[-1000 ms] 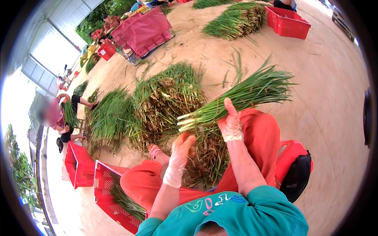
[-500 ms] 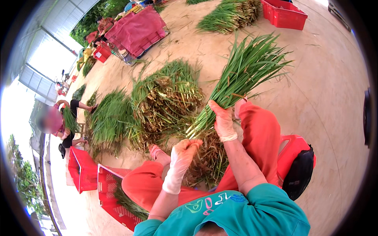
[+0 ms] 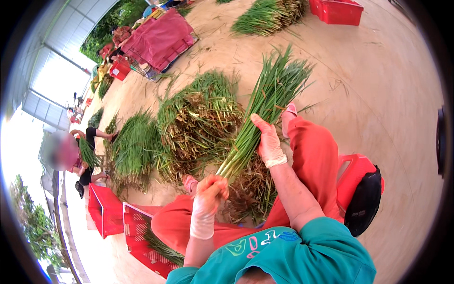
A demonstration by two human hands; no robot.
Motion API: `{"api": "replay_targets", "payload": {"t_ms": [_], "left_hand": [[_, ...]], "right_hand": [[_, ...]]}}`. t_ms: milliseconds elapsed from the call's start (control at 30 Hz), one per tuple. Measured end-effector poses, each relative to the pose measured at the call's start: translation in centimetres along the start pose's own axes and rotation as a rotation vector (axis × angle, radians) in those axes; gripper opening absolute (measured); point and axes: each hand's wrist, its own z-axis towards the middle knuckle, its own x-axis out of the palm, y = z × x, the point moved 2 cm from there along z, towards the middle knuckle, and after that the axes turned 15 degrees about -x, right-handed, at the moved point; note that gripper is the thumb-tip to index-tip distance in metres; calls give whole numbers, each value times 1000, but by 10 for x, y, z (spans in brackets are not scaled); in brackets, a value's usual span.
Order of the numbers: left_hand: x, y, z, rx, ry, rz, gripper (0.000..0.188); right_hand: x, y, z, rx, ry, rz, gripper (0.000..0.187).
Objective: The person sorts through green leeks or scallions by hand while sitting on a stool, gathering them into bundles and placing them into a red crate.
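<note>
Green onions (image 3: 265, 118) in one long bunch fill the middle of the frame in our head view, and we hold them with both gloved hands. The bunch lies tilted: its pale root ends point to the lower centre, and its green tops spread toward the upper right of centre.

Our left hand (image 3: 210, 189), in a pale glove, is just below the centre, and its fingers are closed together around the root ends of the bunch. Our right hand (image 3: 267, 139), also gloved, is a little higher and to the right; its fingers are wrapped on the middle of the stalks from the right side. Both hands are touching the bunch, well above the floor (image 3: 378, 94).

Under the bunch we see our orange trousers (image 3: 312, 156) and, at the bottom edge, a teal shirt (image 3: 302, 255). Between our knees lies a brown heap of roots and trimmings (image 3: 250, 194). At the right, a red plastic stool (image 3: 352, 175) is partly under us, with a black bag (image 3: 364, 203) just beside it.

In the centre left, a big pile of green onions (image 3: 198, 118) lies on the floor. At the lower left stand two red crates (image 3: 118, 217), one with some greens inside. At the left edge another person (image 3: 82, 156) bends over a smaller bunch. In the upper left a pink cloth (image 3: 158, 38) covers something, and at the top right there is one more red crate (image 3: 336, 10) near another green pile (image 3: 269, 16).
</note>
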Motion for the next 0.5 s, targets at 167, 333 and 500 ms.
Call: {"api": "replay_targets", "payload": {"t_ms": [167,333,500], "left_hand": [[-37,3,-61,-3,189,19,4],[-52,11,-64,167,-210,1250,4],[17,3,-37,674,-482,1310,11]], "right_hand": [[-16,9,13,60,-115,153,10],[-15,16,11,-70,-97,84,9],[-3,15,4,-122,-27,-35,9]]}}
